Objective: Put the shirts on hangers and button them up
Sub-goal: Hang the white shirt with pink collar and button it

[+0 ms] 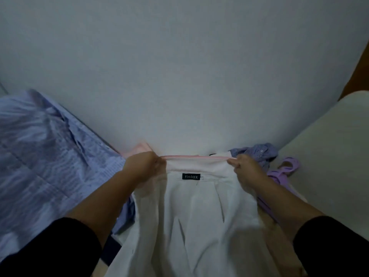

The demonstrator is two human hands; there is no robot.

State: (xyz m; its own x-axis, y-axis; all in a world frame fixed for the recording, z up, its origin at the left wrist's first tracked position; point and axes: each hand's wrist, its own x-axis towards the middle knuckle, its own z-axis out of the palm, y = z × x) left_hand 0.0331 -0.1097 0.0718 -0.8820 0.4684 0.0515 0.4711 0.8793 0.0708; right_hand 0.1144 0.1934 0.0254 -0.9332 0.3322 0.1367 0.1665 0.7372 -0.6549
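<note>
Both hands up on the white shirt (pixel 191 216) — left hand (pixel 144 166) pinches the collar at 9 o'clock, right hand (pixel 244 169) pinches it at 3, fingers curled tight, collar stretched between. Black label faces up. Purple hangers (pixel 279 172) at 3 o'clock, blue shirt (pixel 44 156) heaped at 9.

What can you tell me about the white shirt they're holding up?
The white shirt looks like soft woven cotton and hangs with its inside toward the camera. A black label reading "fintax" sits below the collar, whose top edge shows a pink strip. The left hand and right hand each pinch one end of the collar, stretching it level. The body drapes down in loose folds. No hanger is in it yet.
</note>
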